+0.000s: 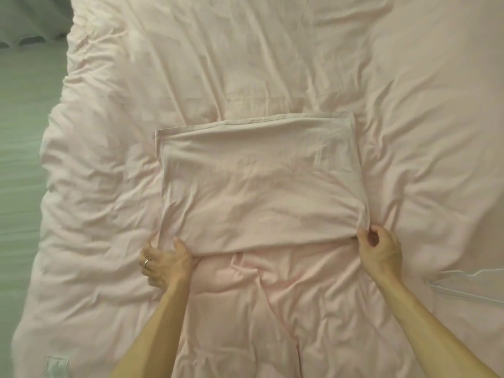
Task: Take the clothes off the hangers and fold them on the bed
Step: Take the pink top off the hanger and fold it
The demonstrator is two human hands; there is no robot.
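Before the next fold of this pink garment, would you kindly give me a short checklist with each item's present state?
1. Left hand grips the near left corner of the pink garment: ok.
2. Right hand pinches the near right corner: ok.
3. Garment lies on the bed, far hem even: ok.
4. Surface smooth: not ok, wrinkles across the middle.
5. Clear hanger lies apart, to the right: ok.
6. Layers underneath aligned: cannot tell.

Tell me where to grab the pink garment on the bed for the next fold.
Grip its two near corners from your side, one per hand: the garment lies flat as a wide rectangle, near edge towards you. The left hand and right hand pinch there.
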